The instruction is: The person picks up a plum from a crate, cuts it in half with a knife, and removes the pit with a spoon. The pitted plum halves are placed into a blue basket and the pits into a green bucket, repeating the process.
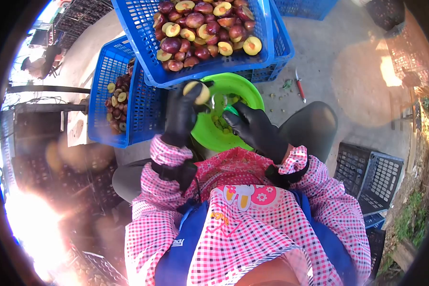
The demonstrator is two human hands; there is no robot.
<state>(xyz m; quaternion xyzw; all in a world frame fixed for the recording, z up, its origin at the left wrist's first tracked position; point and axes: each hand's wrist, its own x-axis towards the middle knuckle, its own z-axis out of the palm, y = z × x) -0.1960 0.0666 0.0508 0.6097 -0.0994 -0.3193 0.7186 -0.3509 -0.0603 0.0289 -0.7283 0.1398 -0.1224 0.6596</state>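
Note:
My left hand (181,112), in a black glove, is closed around a halved plum (202,94) with its pale yellow flesh showing. In my right hand (258,128), also gloved in black, is a green-handled tool (230,110) with a rounded head close to the fruit. Both hands are over a bright green basin (249,86) that holds small yellowish-green bits (222,125). Just beyond it, a blue crate (143,47) is heaped with halved plums (195,35), some cut side up.
Another blue crate (100,95) with plum halves stands at the left. A red-handled knife (301,89) lies on the concrete floor (352,76) to the right, near small scraps. Black crates (381,178) stand farther right, beside my knee (314,126).

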